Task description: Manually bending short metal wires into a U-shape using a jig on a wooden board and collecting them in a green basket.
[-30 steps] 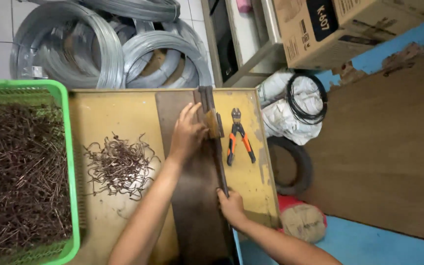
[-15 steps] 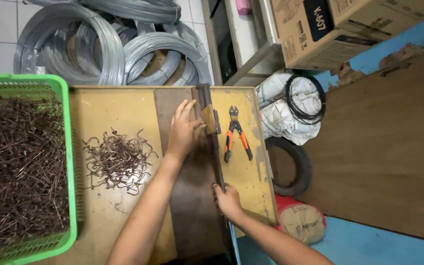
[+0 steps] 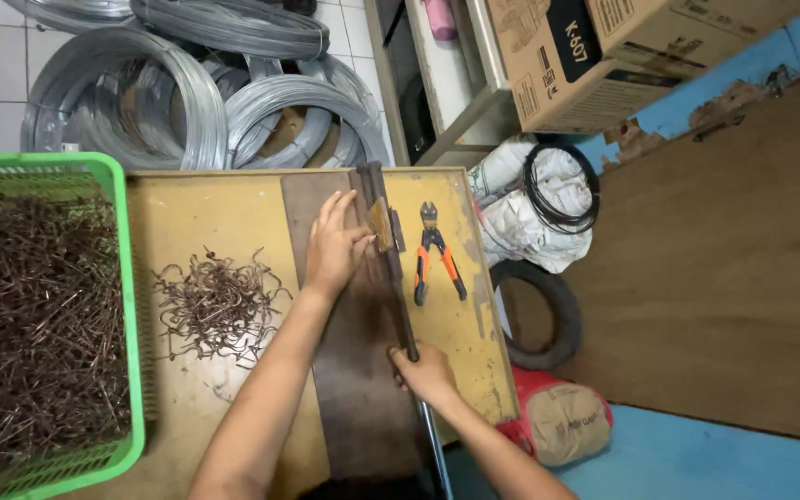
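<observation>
Left hand [image 3: 333, 248] flat, grip released, beside metal lever bar [image 3: 391, 268], right hand [image 3: 426, 370] grasping bar's lower end, orange pliers [image 3: 435, 250] right of bar

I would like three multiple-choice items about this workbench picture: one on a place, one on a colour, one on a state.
1. Where do the pliers lie?
A. in the basket
B. on the yellow table top, right of the lever bar
C. on the floor

2. What colour is the basket of rusty wire pieces?
A. green
B. blue
C. white

3. What is the right hand doing?
A. resting open on the table
B. holding the pliers
C. gripping the long lever bar

Answers: 1 B, they rest on the table beside the bar; 2 A, its rim is bright green; 3 C, its fingers wrap the bar, while the left hand lies flat on the dark plate.
</observation>
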